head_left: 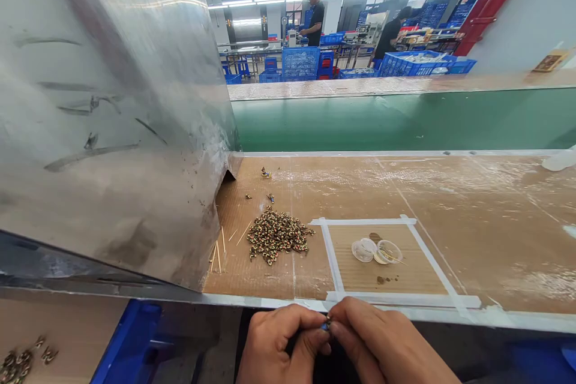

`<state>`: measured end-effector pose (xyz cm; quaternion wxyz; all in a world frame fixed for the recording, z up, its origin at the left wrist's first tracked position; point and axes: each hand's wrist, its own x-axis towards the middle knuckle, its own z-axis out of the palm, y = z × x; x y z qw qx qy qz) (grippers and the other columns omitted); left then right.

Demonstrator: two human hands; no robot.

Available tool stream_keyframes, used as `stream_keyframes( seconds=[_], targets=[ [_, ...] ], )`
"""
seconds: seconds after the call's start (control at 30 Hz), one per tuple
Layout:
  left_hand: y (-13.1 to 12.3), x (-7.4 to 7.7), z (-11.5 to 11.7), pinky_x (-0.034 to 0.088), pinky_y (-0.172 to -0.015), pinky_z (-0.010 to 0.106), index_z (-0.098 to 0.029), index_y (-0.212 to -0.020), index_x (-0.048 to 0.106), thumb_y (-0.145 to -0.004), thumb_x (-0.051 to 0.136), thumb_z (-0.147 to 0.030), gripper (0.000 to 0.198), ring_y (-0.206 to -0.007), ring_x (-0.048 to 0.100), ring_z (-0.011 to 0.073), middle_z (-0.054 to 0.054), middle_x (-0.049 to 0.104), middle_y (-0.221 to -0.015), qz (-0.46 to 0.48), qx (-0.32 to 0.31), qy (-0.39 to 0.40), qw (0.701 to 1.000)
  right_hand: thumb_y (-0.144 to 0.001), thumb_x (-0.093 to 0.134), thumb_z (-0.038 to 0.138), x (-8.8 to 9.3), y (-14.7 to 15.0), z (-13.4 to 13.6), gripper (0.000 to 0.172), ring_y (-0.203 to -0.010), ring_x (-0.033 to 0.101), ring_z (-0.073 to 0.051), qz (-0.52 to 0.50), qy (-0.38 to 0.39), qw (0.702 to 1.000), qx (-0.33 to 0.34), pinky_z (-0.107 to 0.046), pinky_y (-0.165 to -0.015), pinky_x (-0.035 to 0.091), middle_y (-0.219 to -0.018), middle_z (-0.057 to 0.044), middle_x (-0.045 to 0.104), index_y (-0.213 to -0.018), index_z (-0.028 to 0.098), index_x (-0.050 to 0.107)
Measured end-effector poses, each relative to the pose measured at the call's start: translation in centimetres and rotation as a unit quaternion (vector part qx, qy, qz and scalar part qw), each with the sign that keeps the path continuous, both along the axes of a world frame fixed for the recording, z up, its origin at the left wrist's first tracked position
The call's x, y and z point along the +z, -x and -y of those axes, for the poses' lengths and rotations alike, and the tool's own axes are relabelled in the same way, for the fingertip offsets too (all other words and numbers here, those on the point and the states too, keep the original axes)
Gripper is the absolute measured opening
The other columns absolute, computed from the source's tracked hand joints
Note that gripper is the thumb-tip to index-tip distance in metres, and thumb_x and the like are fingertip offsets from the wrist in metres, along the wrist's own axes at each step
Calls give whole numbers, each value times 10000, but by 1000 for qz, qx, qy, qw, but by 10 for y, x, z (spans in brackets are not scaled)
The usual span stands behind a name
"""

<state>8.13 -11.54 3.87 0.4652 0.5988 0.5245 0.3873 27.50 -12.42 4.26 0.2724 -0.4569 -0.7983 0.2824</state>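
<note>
Left hand [281,342], right hand [382,348] at 6 o'clock; fingers [315,336] of both pinched tight on part [326,324]; pile [276,237] at 11 o'clock; seemingly mid-fitting; next wants a steady pinch.

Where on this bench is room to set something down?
Bare cardboard runs right of the taped square, and behind it up to the belt. Left of the square is crowded: the pile and sticks lie by the metal sheet. Inside the square sit dishes. The left hand and right hand pinch a part.
</note>
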Motion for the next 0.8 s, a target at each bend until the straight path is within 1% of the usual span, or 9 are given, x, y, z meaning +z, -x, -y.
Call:
stream_keyframes(
  seconds=[0.13,0.37,0.53,0.63,0.8],
  targets=[
    [0,1,-1,495,-783,242,-343,-752,803,-862,717,-366,141,-713,732,162,-83,791,-697,-20,-4,6,1000,-1130,374,201,0,0,1,230,-672,675,-135,-11,7,1000,-1,-238,-600,450,-870,49,686,-994,274,545],
    [2,-2,-1,515,-719,224,-310,-768,790,-892,714,-310,145,-688,736,143,-85,786,-695,-17,-25,-35,999,-1105,389,161,-2,0,1,227,-673,670,-139,-6,2,1000,-8,-241,-596,453,-850,47,675,-968,266,536],
    [3,-3,0,514,-719,169,-270,-808,768,-921,667,-206,165,-686,729,88,-99,777,-716,-36,-50,-67,996,-1094,372,152,-1,0,1,245,-639,645,-130,-3,13,1000,-7,-241,-578,443,-859,51,667,-945,264,530],
    [3,-2,0,516,-737,164,-273,-821,756,-928,671,-203,154,-697,727,75,-117,776,-728,-48,-52,-70,995,-1100,378,159,-1,0,1,240,-642,642,-129,-5,13,1000,-9,-240,-575,443,-857,56,663,-946,267,527],
    [4,-3,0,510,-754,180,-286,-820,744,-938,663,-219,158,-714,723,73,-135,774,-741,-66,-56,-66,994,-1105,367,162,-3,0,1,243,-711,674,-147,9,16,1000,-6,-249,-607,469,-863,43,665,-973,266,542]
  ],
)
